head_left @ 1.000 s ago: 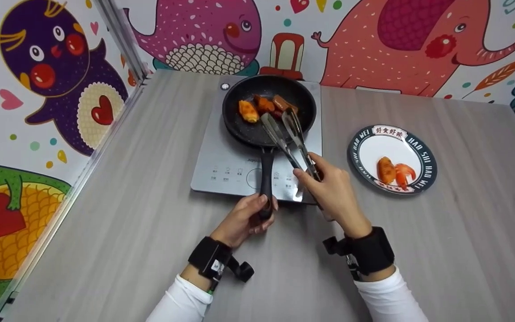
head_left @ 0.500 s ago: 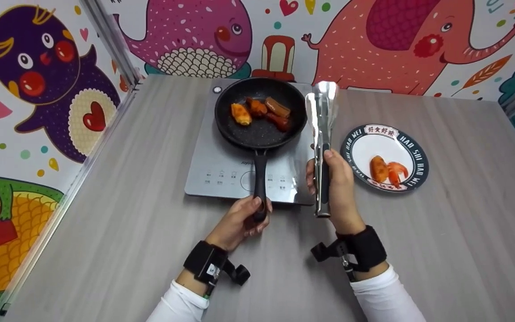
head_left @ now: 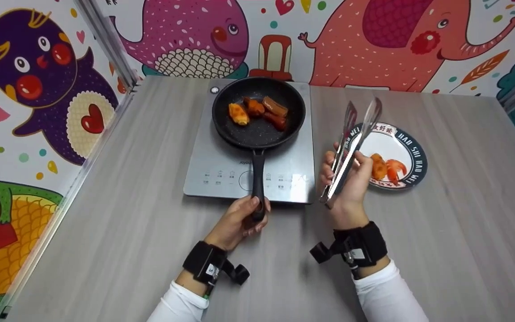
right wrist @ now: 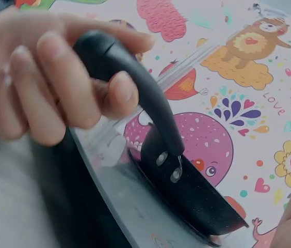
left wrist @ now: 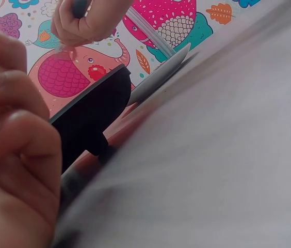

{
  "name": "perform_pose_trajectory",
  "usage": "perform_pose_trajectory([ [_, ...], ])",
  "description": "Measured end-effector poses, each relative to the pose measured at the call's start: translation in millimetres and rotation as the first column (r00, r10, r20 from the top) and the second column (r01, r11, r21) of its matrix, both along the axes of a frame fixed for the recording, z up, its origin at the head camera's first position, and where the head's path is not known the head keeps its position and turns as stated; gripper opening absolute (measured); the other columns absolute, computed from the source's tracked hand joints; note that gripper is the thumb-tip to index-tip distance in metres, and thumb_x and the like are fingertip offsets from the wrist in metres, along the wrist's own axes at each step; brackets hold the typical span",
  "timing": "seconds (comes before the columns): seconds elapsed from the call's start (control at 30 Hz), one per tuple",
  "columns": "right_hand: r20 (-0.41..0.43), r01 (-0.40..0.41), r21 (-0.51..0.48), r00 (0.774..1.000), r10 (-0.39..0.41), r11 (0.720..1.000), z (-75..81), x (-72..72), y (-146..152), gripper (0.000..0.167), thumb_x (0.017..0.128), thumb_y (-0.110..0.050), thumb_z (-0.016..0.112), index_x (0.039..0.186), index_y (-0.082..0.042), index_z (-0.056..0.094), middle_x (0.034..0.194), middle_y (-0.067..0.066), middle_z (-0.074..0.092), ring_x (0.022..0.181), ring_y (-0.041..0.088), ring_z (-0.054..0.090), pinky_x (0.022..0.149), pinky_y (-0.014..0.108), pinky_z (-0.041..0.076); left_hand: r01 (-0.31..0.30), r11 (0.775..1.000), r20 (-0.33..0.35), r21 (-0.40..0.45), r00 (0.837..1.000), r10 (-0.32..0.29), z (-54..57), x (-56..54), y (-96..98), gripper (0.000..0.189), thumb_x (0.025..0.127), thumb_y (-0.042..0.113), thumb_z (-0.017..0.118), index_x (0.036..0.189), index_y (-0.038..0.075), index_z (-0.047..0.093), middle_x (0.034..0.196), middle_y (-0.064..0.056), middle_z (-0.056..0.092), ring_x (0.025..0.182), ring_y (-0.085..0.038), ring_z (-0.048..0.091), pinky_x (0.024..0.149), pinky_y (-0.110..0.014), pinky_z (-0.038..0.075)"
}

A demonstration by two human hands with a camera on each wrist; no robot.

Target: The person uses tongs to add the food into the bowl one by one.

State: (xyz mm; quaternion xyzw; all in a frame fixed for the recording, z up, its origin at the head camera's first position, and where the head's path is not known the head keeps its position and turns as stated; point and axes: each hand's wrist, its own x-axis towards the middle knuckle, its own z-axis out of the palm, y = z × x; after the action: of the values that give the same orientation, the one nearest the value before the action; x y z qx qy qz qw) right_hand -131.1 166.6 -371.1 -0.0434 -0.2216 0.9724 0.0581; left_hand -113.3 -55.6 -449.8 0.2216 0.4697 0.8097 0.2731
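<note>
My left hand (head_left: 235,223) grips the black handle (head_left: 258,179) of a frying pan (head_left: 257,138), seen close up in the right wrist view with fingers curled round the handle (right wrist: 145,88). Several food pieces lie in the pan: a yellow-orange one (head_left: 238,114), an orange-brown one (head_left: 254,107), a brown strip (head_left: 275,107) and a dark red drumstick-shaped one (head_left: 275,120). Right of the pan, my right hand (head_left: 351,188) holds metal tongs (head_left: 352,154), tips up and spread apart, nothing between them. They overlap the plate's left side in the head view.
The pan sits on a silver induction cooker (head_left: 213,156). To the right, a dark-rimmed plate (head_left: 420,156) bears a browned piece (head_left: 378,167) and a shrimp (head_left: 394,170). Cartoon-printed walls (head_left: 280,58) border the wood-grain table (head_left: 105,223) at the back and left.
My right hand has lifted the tongs from among the food in the pan and moved them right, beside the plate, turning the tips upward. The left hand keeps its grip on the handle.
</note>
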Motion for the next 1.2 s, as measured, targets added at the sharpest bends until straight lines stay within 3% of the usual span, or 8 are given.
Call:
perform_pose_trajectory([
  [0.13,0.063,0.012,-0.16,0.998,-0.002,0.987,-5.2,-2.8,5.3,0.036,0.089,-0.032,0.03,0.099,0.0,0.043,0.069,0.009,0.047,0.044,0.013,0.037,0.034,0.019,0.029,-0.003,1.0,0.003,-0.004,1.0,0.003,-1.2,-0.4,0.3,0.033,0.093,0.035,0.042,0.096,0.004,0.053,0.062,-0.001,0.049,0.051,-0.011,0.04,0.04,-0.024,0.02],
  [0.27,0.118,0.034,-0.32,0.993,0.004,0.947,-11.9,-3.6,10.5,0.033,0.088,-0.032,0.032,0.098,-0.002,0.043,0.076,0.01,0.048,0.049,0.013,0.038,0.037,0.021,0.033,-0.004,1.0,0.003,-0.003,1.0,0.004,-2.1,-0.4,1.0,0.032,0.094,0.035,0.042,0.096,0.004,0.054,0.061,-0.001,0.049,0.05,-0.011,0.04,0.04,-0.025,0.02],
  [0.47,0.09,0.03,-0.516,0.996,0.019,0.856,-14.5,-2.8,16.0,0.033,0.083,-0.029,0.033,0.1,-0.002,0.042,0.085,0.011,0.045,0.058,0.017,0.04,0.047,0.026,0.038,0.001,1.0,0.01,0.0,1.0,-0.001,-1.8,-0.6,1.6,0.032,0.093,0.035,0.043,0.096,0.004,0.054,0.061,-0.002,0.049,0.05,-0.011,0.039,0.04,-0.023,0.022],
  [0.63,0.066,0.041,-0.648,0.998,0.002,0.76,-11.1,-1.2,18.1,0.031,0.079,-0.024,0.033,0.1,-0.004,0.038,0.086,0.012,0.039,0.064,0.022,0.04,0.053,0.029,0.039,0.012,1.0,0.011,-0.013,1.0,-0.012,0.3,-0.9,0.6,0.033,0.093,0.035,0.043,0.096,0.003,0.053,0.061,-0.001,0.049,0.05,-0.01,0.039,0.04,-0.023,0.023],
  [0.93,0.164,0.1,-0.712,0.986,0.027,0.695,5.0,6.8,21.1,0.032,0.08,-0.027,0.034,0.105,-0.007,0.039,0.083,0.013,0.038,0.061,0.022,0.04,0.05,0.028,0.039,0.019,1.0,0.007,-0.012,1.0,-0.019,-0.2,-0.8,-0.8,0.034,0.093,0.035,0.042,0.097,0.003,0.052,0.061,-0.001,0.048,0.049,-0.01,0.038,0.04,-0.027,0.019],
  [1.2,0.2,0.128,-0.72,0.979,0.028,0.682,-7.7,2.2,32.6,0.036,0.084,-0.036,0.033,0.099,-0.003,0.038,0.075,0.013,0.04,0.053,0.019,0.04,0.04,0.025,0.036,0.015,1.0,-0.004,0.001,1.0,-0.015,-2.5,-1.4,-0.3,0.033,0.094,0.034,0.042,0.097,0.003,0.053,0.061,-0.002,0.048,0.049,-0.011,0.038,0.039,-0.028,0.018],
])
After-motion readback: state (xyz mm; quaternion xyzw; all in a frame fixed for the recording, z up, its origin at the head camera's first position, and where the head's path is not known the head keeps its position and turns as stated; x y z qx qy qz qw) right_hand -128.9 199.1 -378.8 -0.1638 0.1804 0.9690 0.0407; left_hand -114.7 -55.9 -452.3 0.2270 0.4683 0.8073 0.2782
